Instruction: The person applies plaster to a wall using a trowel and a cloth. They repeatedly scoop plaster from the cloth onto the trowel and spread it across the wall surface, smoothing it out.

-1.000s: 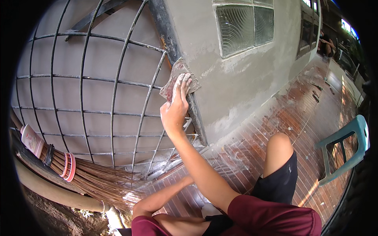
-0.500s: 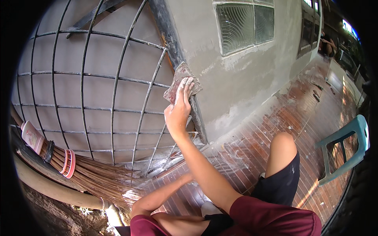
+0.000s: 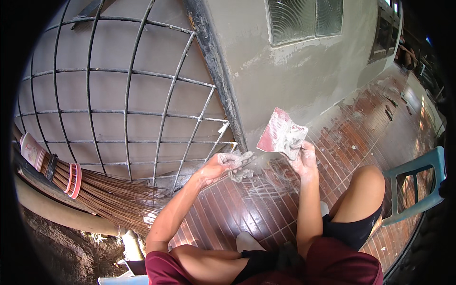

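Observation:
My right hand pinches the lower edge of a squarish, bent red sheet, held up in front of the grey wall. Pale grey smears cover much of the sheet, and its material is unclear. Level with it on the left, my left hand has its fingers curled around a wet-looking lump of grey paste. Grey coats the fingertips of both hands. The hands are apart, and neither touches the wall or the dark post at its corner.
A metal grille stands left, with a stick broom below it. A teal plastic stool is at the right on the dusty red tiled floor. Above is a glass window. Another person is at the far right.
My right hand has come away from the post and moved right and down with the sheet. My left hand has risen into view, holding grey paste. The view has shifted slightly.

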{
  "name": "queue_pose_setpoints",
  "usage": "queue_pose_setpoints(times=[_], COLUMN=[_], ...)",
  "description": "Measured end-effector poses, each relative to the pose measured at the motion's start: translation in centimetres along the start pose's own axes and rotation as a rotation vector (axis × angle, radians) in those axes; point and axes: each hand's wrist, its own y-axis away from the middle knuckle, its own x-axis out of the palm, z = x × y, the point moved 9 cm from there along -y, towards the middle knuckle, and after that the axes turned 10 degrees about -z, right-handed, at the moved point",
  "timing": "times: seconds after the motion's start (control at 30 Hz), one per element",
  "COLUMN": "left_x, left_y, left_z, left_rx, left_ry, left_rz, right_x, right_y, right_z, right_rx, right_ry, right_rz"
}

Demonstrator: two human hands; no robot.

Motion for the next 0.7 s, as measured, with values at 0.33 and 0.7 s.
queue_pose_setpoints(times=[0.33,0.7], left_x=[3.2,4.4], left_y=[-0.4,-0.9], left_z=[-4.3,-4.6], left_rx=[0.127,0.043], left_ry=[0.351,-0.015], left_rz=[0.03,-0.052], right_x=[-4.3,-8.1], right_y=[-0.6,-1.7], right_z=[-0.9,-0.6], right_rx=[0.089,0.091], right_ry=[0.0,-0.084], right_rz=[-0.034,-0.141])
